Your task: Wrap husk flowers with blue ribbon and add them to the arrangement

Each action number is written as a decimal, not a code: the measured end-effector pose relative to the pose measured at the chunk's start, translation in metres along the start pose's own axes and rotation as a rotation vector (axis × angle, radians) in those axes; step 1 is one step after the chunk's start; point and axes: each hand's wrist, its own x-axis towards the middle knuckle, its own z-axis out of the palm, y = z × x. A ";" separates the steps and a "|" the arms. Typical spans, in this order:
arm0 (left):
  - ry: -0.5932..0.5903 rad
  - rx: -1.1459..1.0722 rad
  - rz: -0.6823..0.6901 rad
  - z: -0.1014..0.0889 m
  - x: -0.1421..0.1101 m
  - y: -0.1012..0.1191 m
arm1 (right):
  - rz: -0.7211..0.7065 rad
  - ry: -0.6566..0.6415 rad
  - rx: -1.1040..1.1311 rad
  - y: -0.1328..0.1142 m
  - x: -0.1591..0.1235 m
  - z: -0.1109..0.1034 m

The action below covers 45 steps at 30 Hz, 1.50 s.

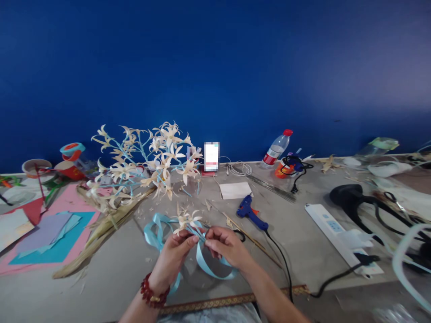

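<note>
My left hand (173,256) and my right hand (226,246) meet over the table's near edge, both pinching a small cream straw flower sprig (186,220) and the light blue ribbon (158,231) wound on its stem. The ribbon loops out to the left and hangs down below my right hand. A red bead bracelet (152,294) circles my left wrist. Behind the hands stands a large spray of cream flowers on blue-wrapped stems (148,163).
A blue glue gun (251,211) with a black cord lies right of my hands, a white power strip (336,231) farther right. Coloured paper sheets (50,233) and dried straw (101,233) lie left. A water bottle (276,149), phone (211,157) and tape rolls (71,152) line the blue wall.
</note>
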 end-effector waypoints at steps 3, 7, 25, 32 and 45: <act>0.013 -0.072 -0.001 0.000 0.002 -0.005 | 0.025 -0.016 0.032 -0.002 0.000 0.001; 0.065 -0.099 0.015 -0.002 0.004 -0.011 | 0.025 -0.013 0.044 -0.004 0.000 0.002; 0.117 0.040 0.061 -0.009 0.007 -0.017 | -0.032 0.007 -0.106 0.002 -0.005 0.004; 0.152 -0.001 0.039 -0.008 0.005 -0.016 | -0.280 0.429 -0.989 -0.014 -0.025 -0.058; 0.082 0.045 0.042 -0.007 0.007 -0.017 | -0.012 0.494 -1.363 -0.007 -0.020 -0.143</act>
